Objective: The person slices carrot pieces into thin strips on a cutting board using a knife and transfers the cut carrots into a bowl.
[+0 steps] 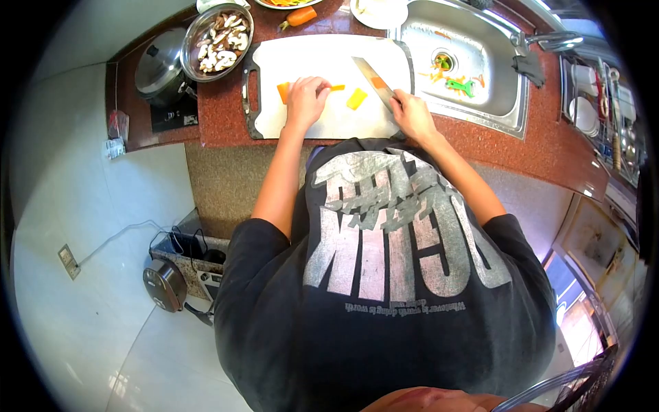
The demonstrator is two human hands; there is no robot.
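A white cutting board [295, 58] with dark ends lies on the counter. My right hand [414, 118] is closed round the handle of a kitchen knife [367, 71], whose blade points up and left over the board; an orange patch shows on the blade. With bent fingers, my left hand [307, 101] presses on a carrot piece [282, 92], mostly hidden under the hand. A thin orange carrot slice [337, 87] sticks out by its fingertips. Between the two hands lie flat yellow-orange slices [356, 98]. The blade is apart from my left hand.
A metal bowl of sliced mushrooms [223, 44] stands left of the board, near a lidded pot [159, 65]. Behind the board are a whole carrot [299, 17] and a white plate [379, 12]. The sink [473, 113] at right holds peelings and a green peeler [461, 86].
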